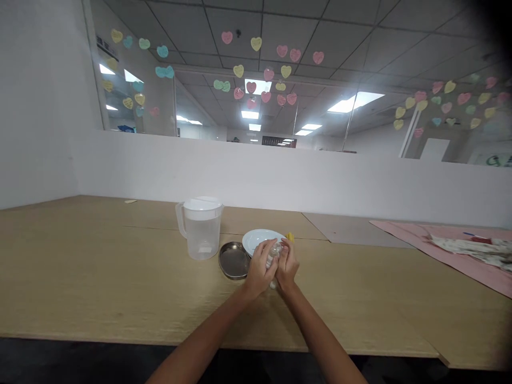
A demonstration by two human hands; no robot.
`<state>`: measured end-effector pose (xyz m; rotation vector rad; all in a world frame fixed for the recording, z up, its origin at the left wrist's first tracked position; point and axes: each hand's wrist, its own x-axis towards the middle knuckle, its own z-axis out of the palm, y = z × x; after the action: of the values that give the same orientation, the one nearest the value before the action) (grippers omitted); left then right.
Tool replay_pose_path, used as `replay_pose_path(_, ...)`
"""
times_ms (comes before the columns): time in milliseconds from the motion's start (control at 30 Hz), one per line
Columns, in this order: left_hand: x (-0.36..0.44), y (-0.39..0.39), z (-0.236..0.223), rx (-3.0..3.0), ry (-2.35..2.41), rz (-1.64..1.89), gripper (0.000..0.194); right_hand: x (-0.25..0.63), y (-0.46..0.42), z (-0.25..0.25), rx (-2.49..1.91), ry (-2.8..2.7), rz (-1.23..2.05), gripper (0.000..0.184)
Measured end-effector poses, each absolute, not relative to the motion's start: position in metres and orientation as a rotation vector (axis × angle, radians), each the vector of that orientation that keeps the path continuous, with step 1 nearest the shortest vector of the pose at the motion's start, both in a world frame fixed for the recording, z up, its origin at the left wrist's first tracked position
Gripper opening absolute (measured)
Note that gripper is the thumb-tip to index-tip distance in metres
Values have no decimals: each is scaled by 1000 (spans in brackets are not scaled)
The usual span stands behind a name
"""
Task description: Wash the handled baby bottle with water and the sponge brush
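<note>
My left hand is closed around a small clear bottle with something whitish on or in it. From the other side my right hand is wrapped against the same bottle, its fingers curled near the top. Both hands hide much of it. Just beyond them lies a white plate, partly covered by my fingers. A shallow dark metal dish sits to the left of my left hand. Under the hands, a small whitish round thing shows, too small to name. Something yellow peeks out behind my right hand.
A translucent plastic pitcher with a white lid stands left of the dish on the wooden table. At the right are a grey mat and a pink cloth with a patterned fabric on it. A white wall rises behind.
</note>
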<state>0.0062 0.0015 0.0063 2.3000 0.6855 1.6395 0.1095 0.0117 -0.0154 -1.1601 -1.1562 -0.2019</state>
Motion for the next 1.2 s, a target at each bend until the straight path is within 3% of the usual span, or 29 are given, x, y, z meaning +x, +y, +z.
replay_pose_path(467, 0, 12, -14, 2410, 854, 1587, 42, 110, 12, -15, -1143, -1255, -213, 32)
replay_pose_path(733, -3, 14, -18, 2474, 872, 1572, 47, 115, 11, -10, -1184, -1297, -141, 37)
replay_pose_path(1000, -7, 23, -23, 2648, 826, 1475, 82, 132, 10, 2, -1009, -1643, -4, 37)
replay_pose_path(1200, -7, 23, -24, 2697, 756, 1489, 72, 129, 8, -6, -1033, -1533, -101, 36)
